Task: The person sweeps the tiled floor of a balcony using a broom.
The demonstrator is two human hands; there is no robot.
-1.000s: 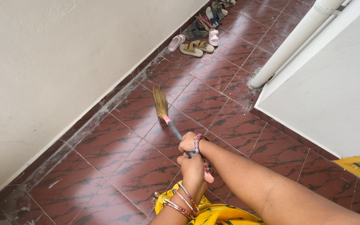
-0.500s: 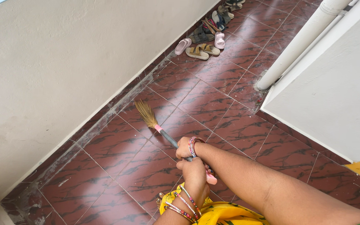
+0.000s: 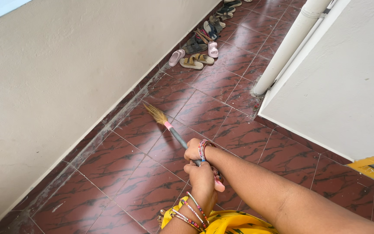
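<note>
A short broom has straw bristles (image 3: 156, 114), a pink collar and a grey handle (image 3: 178, 138). It slants across the dark red marbled floor tiles (image 3: 122, 160), with the bristle tip low near the base of the left wall. My right hand (image 3: 194, 150), with coloured bangles at the wrist, grips the handle further up. Just behind it, my left hand (image 3: 201, 178), also bangled, holds the handle near its pink end (image 3: 219, 186). Yellow cloth (image 3: 221, 223) shows below my arms.
A cream wall (image 3: 57, 73) runs along the left, with several sandals and slippers (image 3: 198, 56) lined up at its foot further on. On the right are a white pipe (image 3: 284, 50), a white wall block (image 3: 347, 82) and a yellow-edged step (image 3: 371, 167).
The broom head swung left across the tiles toward the wall's base and now points more to the left. Both hands kept their grip on the handle.
</note>
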